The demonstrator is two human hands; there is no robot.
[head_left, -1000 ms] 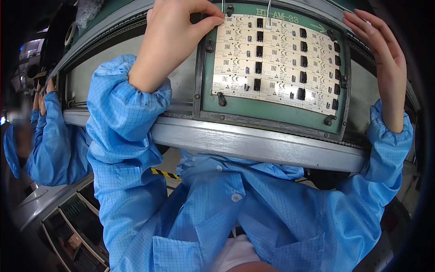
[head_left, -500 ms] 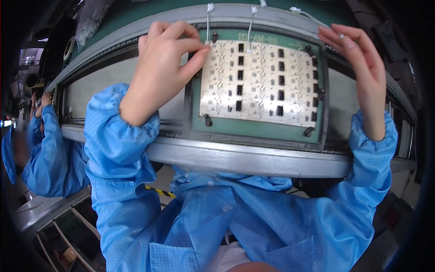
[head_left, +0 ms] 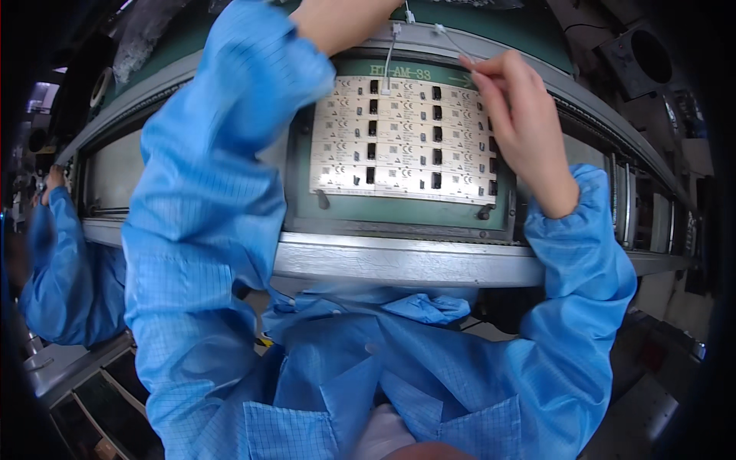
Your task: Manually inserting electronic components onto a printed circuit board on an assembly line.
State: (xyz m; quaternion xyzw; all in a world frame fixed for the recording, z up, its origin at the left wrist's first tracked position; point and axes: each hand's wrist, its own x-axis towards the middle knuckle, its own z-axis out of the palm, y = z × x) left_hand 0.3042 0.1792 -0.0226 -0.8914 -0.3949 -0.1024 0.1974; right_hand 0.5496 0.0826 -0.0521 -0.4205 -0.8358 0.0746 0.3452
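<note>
A panel of white circuit boards (head_left: 406, 138) with rows of black components lies on a green carrier plate (head_left: 399, 211) in a dark frame. My right hand (head_left: 529, 123) is above the panel's far right corner, thumb and fingers pinched on a short white cable (head_left: 458, 44) with a white connector at its far end. Another white cable (head_left: 390, 57) runs from the far rail onto the panel. My left hand (head_left: 349, 21) reaches over the far rail past the panel's far left; its fingers lie beyond the upper edge of the picture, so their grip is hidden.
A metal near rail (head_left: 399, 257) and a far rail (head_left: 491, 46) border the conveyor. Clear plastic bags (head_left: 146, 38) lie on the green surface at the far left. Another person in a blue sleeve (head_left: 73, 253) works at left. Trays (head_left: 100, 402) stand at the lower left.
My left hand has left the panel's far left corner and moved up over the far rail. My right hand has come in toward the panel with its cable. The view has shifted slightly.
</note>
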